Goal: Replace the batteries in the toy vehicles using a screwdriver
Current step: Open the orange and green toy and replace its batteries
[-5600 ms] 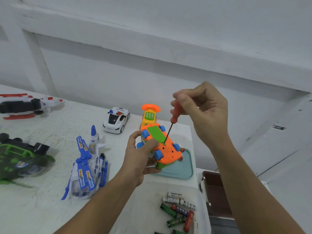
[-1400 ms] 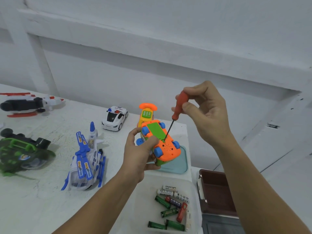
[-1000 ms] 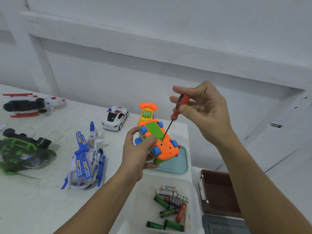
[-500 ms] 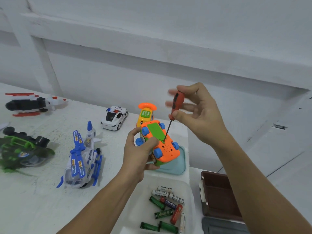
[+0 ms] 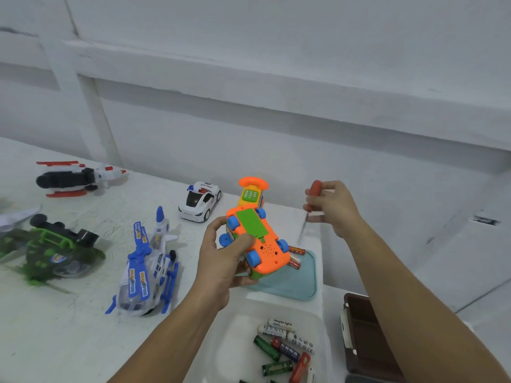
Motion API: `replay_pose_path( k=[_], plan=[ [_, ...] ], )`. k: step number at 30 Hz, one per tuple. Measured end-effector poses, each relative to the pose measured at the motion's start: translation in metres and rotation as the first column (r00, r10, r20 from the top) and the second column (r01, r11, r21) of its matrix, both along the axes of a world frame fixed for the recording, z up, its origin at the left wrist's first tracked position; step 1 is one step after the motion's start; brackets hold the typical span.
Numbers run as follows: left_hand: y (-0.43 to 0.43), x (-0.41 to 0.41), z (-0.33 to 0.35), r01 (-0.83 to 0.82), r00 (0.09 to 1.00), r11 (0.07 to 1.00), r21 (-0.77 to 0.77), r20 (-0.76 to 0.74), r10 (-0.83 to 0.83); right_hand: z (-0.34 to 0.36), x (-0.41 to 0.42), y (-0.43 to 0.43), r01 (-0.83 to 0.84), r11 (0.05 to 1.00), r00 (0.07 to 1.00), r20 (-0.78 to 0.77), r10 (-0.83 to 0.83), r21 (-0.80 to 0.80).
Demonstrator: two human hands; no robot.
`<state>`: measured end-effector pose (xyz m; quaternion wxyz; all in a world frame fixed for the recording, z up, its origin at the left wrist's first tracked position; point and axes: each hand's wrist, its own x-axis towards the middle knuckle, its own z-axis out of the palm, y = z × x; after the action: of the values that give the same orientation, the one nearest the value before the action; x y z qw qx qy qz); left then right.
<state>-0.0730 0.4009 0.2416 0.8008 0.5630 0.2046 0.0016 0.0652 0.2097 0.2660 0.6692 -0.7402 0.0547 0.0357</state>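
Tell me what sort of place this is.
Probably a makeshift toy-repair bench indoors: a worn white table against a bare painted wall, a toy helicopter and police car laid out, and a clear tub of loose batteries.

The screwdriver point(image 5: 314, 190) had a blurred shaft; the battery tray point(image 5: 235, 341) and brown box point(image 5: 363, 324) ran off the bottom edge.

Two bare forearms: left forearm point(image 5: 171, 335) and right forearm point(image 5: 414, 299), both lean and smooth, uncovered as far back as the bottom edge of the view. Likewise bare, the left hand point(image 5: 221, 261) and the right hand point(image 5: 337, 208), each with slim fingers point(image 5: 213, 225). Right hand slightly smeared by blur, nails and finer marks there unreadable.
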Motion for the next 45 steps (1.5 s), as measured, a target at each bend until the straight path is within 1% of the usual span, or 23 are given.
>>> replay_pose_path(
  k=[1,2,3,4,5,6,7,8,10,13,16,22,24,26,27,29,30,32,35,39,41,43,45],
  plan=[
    [0.002,0.0,-0.001,-0.003,1.0,1.0,0.003,-0.002,0.003,-0.008,0.006,0.001,-0.035,0.966,0.995,0.081,0.058,-0.258],
    [0.004,0.001,-0.003,-0.006,1.0,1.0,0.006,-0.004,0.006,-0.016,0.012,0.005,-0.091,0.858,0.977,0.121,0.175,-0.506],
    [0.006,0.001,-0.004,-0.01,1.0,1.0,0.008,-0.005,0.01,-0.024,0.015,0.009,-0.167,0.705,0.947,0.087,0.309,-0.69],
    [0.007,0.002,-0.005,-0.013,1.0,1.0,0.009,-0.006,0.013,-0.032,0.018,0.014,-0.239,0.551,0.911,0.012,0.413,-0.8],
    [0.008,0.003,-0.006,-0.015,1.0,1.0,0.01,-0.005,0.015,-0.041,0.02,0.019,-0.286,0.416,0.878,-0.063,0.474,-0.863],
    [0.009,0.004,-0.007,-0.015,1.0,1.0,0.012,-0.003,0.015,-0.051,0.021,0.023,-0.306,0.313,0.856,-0.116,0.503,-0.899],
    [0.01,0.005,-0.007,-0.014,1.0,1.0,0.015,-0.001,0.014,-0.058,0.021,0.026,-0.311,0.248,0.845,-0.148,0.514,-0.917],
    [0.011,0.006,-0.008,-0.012,1.0,1.0,0.02,0.0,0.012,-0.064,0.022,0.028,-0.318,0.221,0.841,-0.166,0.515,-0.922],
    [0.013,0.007,-0.01,-0.008,1.0,1.0,0.026,0.002,0.008,-0.072,0.022,0.029,-0.353,0.236,0.838,-0.194,0.511,-0.905],
    [0.015,0.008,-0.013,0.005,1.0,1.0,0.026,0.005,-0.005,-0.078,0.022,0.026,-0.399,0.301,0.847,-0.222,0.482,-0.866],
    [0.016,0.01,-0.015,0.018,1.0,1.0,0.021,0.008,-0.018,-0.074,0.02,0.021,-0.399,0.411,0.868,-0.192,0.458,-0.82],
    [0.016,0.014,-0.017,0.049,0.998,0.998,0.032,0.031,-0.05,-0.064,0.011,0.005,-0.349,0.512,0.905,-0.139,0.402,-0.785],
    [0.016,0.015,-0.017,0.059,0.997,0.998,0.033,0.04,-0.06,-0.059,0.008,0.001,-0.322,0.561,0.918,-0.105,0.383,-0.762],
    [0.015,0.017,-0.017,0.067,0.996,0.997,0.031,0.049,-0.069,-0.05,0.002,0.001,-0.259,0.655,0.936,-0.019,0.35,-0.71],
    [0.015,0.017,-0.016,0.072,0.996,0.997,0.032,0.055,-0.074,-0.045,-0.003,0.004,-0.226,0.719,0.944,0.035,0.328,-0.657],
    [0.014,0.019,-0.015,0.086,0.994,0.996,0.038,0.071,-0.089,-0.03,-0.017,0.013,-0.197,0.857,0.949,0.125,0.288,-0.477],
    [0.013,0.02,-0.013,0.091,0.992,0.995,0.044,0.083,-0.095,-0.021,-0.027,0.019,-0.208,0.897,0.945,0.156,0.287,-0.389],
    [0.012,0.022,-0.009,0.1,0.988,0.993,0.06,0.113,-0.106,-0.008,-0.048,0.032,-0.251,0.919,0.925,0.206,0.32,-0.303],
    [0.012,0.025,-0.003,0.1,0.982,0.99,0.098,0.15,-0.114,-0.001,-0.068,0.047,-0.264,0.902,0.895,0.262,0.362,-0.343],
    [0.018,0.031,0.004,0.085,0.976,0.981,0.175,0.184,-0.118,0.002,-0.077,0.055,-0.24,0.889,0.903,0.247,0.352,-0.39],
    [0.023,0.034,0.008,0.069,0.972,0.977,0.204,0.205,-0.111,0.005,-0.078,0.059,-0.241,0.891,0.902,0.251,0.353,-0.385],
    [0.029,0.036,0.013,0.05,0.968,0.972,0.23,0.23,-0.104,0.008,-0.077,0.064,-0.254,0.906,0.907,0.243,0.345,-0.34],
    [0.037,0.037,0.019,0.024,0.959,0.965,0.261,0.267,-0.096,0.011,-0.074,0.071,-0.273,0.929,0.915,0.231,0.33,-0.248]
  ],
)
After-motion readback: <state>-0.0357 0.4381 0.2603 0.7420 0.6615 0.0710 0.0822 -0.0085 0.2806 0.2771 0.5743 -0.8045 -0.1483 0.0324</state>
